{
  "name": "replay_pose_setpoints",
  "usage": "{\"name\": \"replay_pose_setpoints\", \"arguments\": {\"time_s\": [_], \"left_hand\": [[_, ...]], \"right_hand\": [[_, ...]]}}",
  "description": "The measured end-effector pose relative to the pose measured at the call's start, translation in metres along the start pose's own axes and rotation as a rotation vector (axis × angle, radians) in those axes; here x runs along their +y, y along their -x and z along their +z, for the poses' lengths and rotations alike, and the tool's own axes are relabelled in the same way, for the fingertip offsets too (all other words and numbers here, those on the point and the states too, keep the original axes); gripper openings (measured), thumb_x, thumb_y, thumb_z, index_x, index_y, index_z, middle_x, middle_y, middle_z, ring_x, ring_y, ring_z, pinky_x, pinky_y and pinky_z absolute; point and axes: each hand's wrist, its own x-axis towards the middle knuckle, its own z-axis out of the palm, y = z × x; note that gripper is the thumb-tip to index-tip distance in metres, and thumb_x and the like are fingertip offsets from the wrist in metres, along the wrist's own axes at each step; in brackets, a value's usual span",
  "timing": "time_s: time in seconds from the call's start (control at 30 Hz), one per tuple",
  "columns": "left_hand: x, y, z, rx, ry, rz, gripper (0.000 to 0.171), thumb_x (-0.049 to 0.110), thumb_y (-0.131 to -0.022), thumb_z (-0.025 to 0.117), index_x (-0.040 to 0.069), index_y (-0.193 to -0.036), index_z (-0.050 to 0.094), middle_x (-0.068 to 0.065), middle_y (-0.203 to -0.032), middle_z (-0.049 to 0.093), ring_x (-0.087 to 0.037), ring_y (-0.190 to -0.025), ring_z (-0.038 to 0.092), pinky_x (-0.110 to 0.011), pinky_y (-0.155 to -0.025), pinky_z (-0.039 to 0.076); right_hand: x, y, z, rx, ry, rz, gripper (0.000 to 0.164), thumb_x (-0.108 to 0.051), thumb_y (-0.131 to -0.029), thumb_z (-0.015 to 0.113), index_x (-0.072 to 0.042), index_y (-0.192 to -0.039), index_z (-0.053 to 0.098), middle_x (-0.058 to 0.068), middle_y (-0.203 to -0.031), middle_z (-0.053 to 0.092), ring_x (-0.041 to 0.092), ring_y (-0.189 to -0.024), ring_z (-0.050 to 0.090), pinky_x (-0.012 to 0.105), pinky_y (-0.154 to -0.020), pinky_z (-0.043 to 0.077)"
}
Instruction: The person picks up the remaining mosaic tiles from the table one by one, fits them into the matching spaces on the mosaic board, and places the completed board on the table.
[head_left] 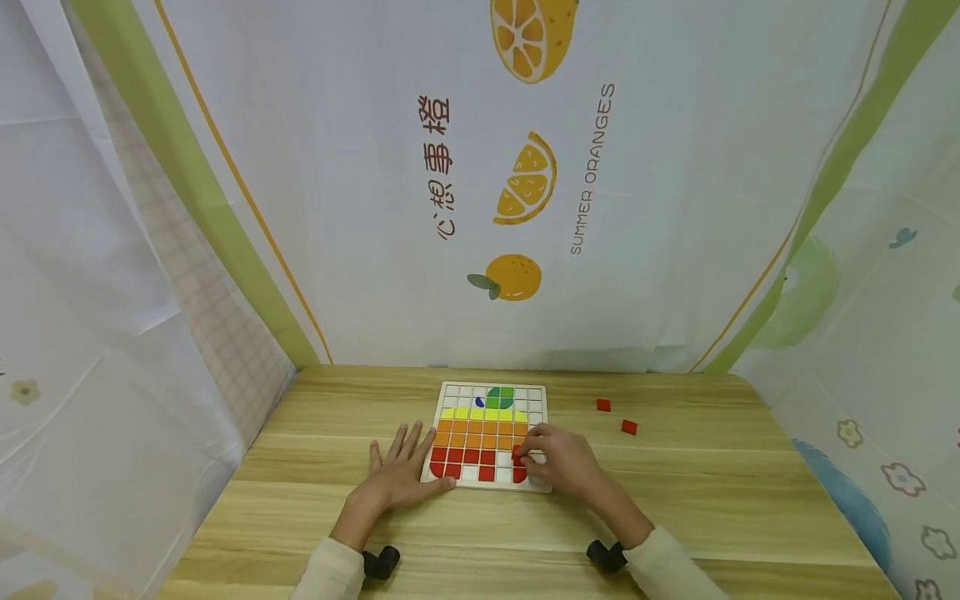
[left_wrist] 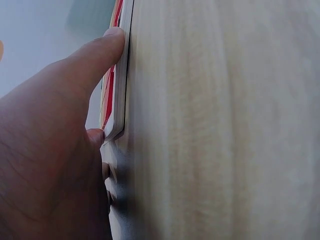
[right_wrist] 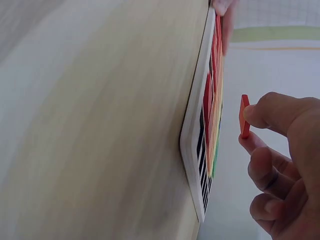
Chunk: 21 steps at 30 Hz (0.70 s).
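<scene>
A square grid board (head_left: pixel 454 391) lies on the table, filled with colored tiles: a green shape on top, then yellow, orange and red rows. White cells show among the lower red tiles. My left hand (head_left: pixel 402 481) rests at the board's left side with fingers spread, its thumb (left_wrist: pixel 107 47) on the near rim. Above the right part of the board, my right hand (head_left: pixel 564 458) pinches a red square tile (right_wrist: pixel 244 117) between thumb and fingertip. In the right wrist view this tile is held on edge, apart from the board.
Two loose red tiles, a farther one (head_left: pixel 603 405) and a nearer one (head_left: pixel 629 427), lie on the wooden table (head_left: pixel 675 500) right of the board. Printed curtains (head_left: pixel 360 250) hang behind the table and at both sides.
</scene>
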Motion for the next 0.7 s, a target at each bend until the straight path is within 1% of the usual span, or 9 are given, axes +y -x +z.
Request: {"name": "replay_pose_setpoints", "arguments": {"time_s": [0.1, 0.27, 0.37, 0.4, 0.5, 0.53, 0.6, 0.63, 0.7], "left_hand": [[-0.004, -0.002, 0.004, 0.008, -0.009, 0.010, 0.111, 0.090, -0.088, 0.051, 0.024, -0.173, 0.020, -0.011, -0.181, 0.007, -0.041, -0.168, 0.000, -0.083, -0.118, -0.013], [-0.001, 0.002, -0.001, 0.010, 0.026, 0.036, 0.109, 0.088, -0.090, 0.052, 0.025, -0.173, 0.020, -0.015, -0.181, 0.009, -0.044, -0.166, 0.000, -0.087, -0.115, -0.014], [0.003, 0.004, -0.004, 0.004, 0.033, 0.029, 0.109, 0.085, -0.090, 0.055, 0.022, -0.172, 0.022, -0.016, -0.180, 0.011, -0.045, -0.166, 0.002, -0.086, -0.117, -0.012], [0.005, 0.005, -0.007, -0.003, 0.034, 0.019, 0.108, 0.083, -0.091, 0.057, 0.020, -0.172, 0.023, -0.017, -0.180, 0.012, -0.044, -0.166, 0.003, -0.085, -0.118, -0.012], [0.005, 0.003, -0.006, -0.011, 0.014, -0.003, 0.107, 0.081, -0.091, 0.059, 0.019, -0.172, 0.023, -0.015, -0.180, 0.011, -0.042, -0.167, 0.002, -0.083, -0.120, -0.011], [0.003, 0.001, -0.003, -0.007, 0.003, -0.007, 0.107, 0.081, -0.091, 0.058, 0.020, -0.172, 0.023, -0.014, -0.181, 0.010, -0.042, -0.167, 0.002, -0.082, -0.120, -0.011], [0.006, 0.002, -0.007, -0.026, -0.013, -0.025, 0.106, 0.079, -0.092, 0.060, 0.020, -0.172, 0.023, -0.013, -0.181, 0.010, -0.041, -0.168, 0.002, -0.082, -0.121, -0.010], [0.004, 0.001, -0.004, -0.019, -0.017, -0.022, 0.106, 0.080, -0.092, 0.060, 0.021, -0.172, 0.023, -0.013, -0.181, 0.010, -0.040, -0.168, 0.001, -0.083, -0.120, -0.011], [0.003, 0.000, -0.004, -0.021, -0.011, -0.021, 0.107, 0.081, -0.092, 0.059, 0.021, -0.172, 0.022, -0.013, -0.181, 0.009, -0.041, -0.168, 0.001, -0.083, -0.120, -0.010]], "right_hand": [[-0.006, -0.003, 0.005, 0.003, 0.000, -0.034, 0.009, -0.017, -0.088, 0.087, -0.023, -0.095, 0.086, -0.003, -0.103, 0.076, 0.013, -0.083, 0.069, 0.019, -0.067, 0.051], [-0.015, -0.009, 0.011, 0.005, -0.023, -0.091, 0.007, -0.017, -0.089, 0.085, -0.021, -0.095, 0.086, -0.004, -0.102, 0.075, 0.012, -0.078, 0.069, 0.016, -0.063, 0.046], [-0.020, -0.012, 0.015, 0.006, -0.034, -0.116, 0.005, -0.018, -0.090, 0.085, -0.020, -0.095, 0.086, -0.004, -0.101, 0.075, 0.013, -0.078, 0.070, 0.015, -0.062, 0.045], [-0.022, -0.013, 0.016, 0.008, -0.036, -0.124, 0.005, -0.019, -0.090, 0.085, -0.021, -0.095, 0.086, -0.004, -0.101, 0.075, 0.013, -0.079, 0.070, 0.016, -0.062, 0.046], [-0.027, -0.016, 0.020, 0.010, -0.038, -0.142, 0.005, -0.019, -0.090, 0.086, -0.021, -0.095, 0.086, -0.004, -0.102, 0.076, 0.012, -0.083, 0.071, 0.017, -0.063, 0.049], [-0.029, -0.017, 0.021, 0.002, -0.032, -0.143, 0.005, -0.020, -0.091, 0.086, -0.022, -0.095, 0.086, -0.005, -0.103, 0.076, 0.010, -0.084, 0.071, 0.017, -0.064, 0.050], [-0.033, -0.020, 0.023, -0.026, -0.030, -0.135, 0.005, -0.022, -0.092, 0.086, -0.023, -0.096, 0.087, -0.005, -0.104, 0.077, 0.010, -0.087, 0.071, 0.018, -0.067, 0.053], [-0.035, -0.021, 0.025, -0.035, -0.025, -0.132, 0.005, -0.023, -0.092, 0.085, -0.023, -0.096, 0.087, -0.005, -0.105, 0.077, 0.009, -0.087, 0.071, 0.018, -0.068, 0.053], [-0.039, -0.023, 0.028, -0.047, -0.014, -0.133, 0.005, -0.023, -0.092, 0.085, -0.024, -0.097, 0.087, -0.006, -0.104, 0.077, 0.008, -0.086, 0.071, 0.017, -0.068, 0.052]]}}
